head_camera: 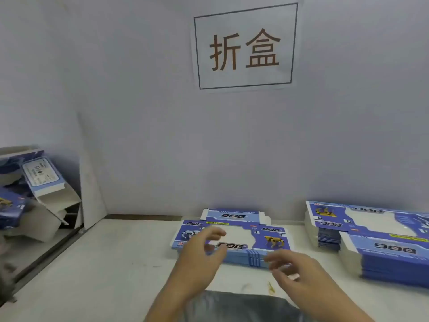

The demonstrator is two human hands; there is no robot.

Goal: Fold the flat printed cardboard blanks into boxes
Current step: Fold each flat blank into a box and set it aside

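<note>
A low stack of flat blue printed blanks (239, 231) marked "DOG" lies on the white table (104, 275) straight ahead. My left hand (202, 254) hovers over the stack's near left part, fingers loosely curled, holding nothing. My right hand (294, 270) hovers at the stack's near right edge, fingers relaxed and spread, also holding nothing. Whether either hand touches the top blank is unclear.
A taller pile of the same blanks (376, 238) stands at the right. At the left, a bin (41, 205) holds folded blue boxes. A grey wall with a paper sign (246, 46) rises behind the table.
</note>
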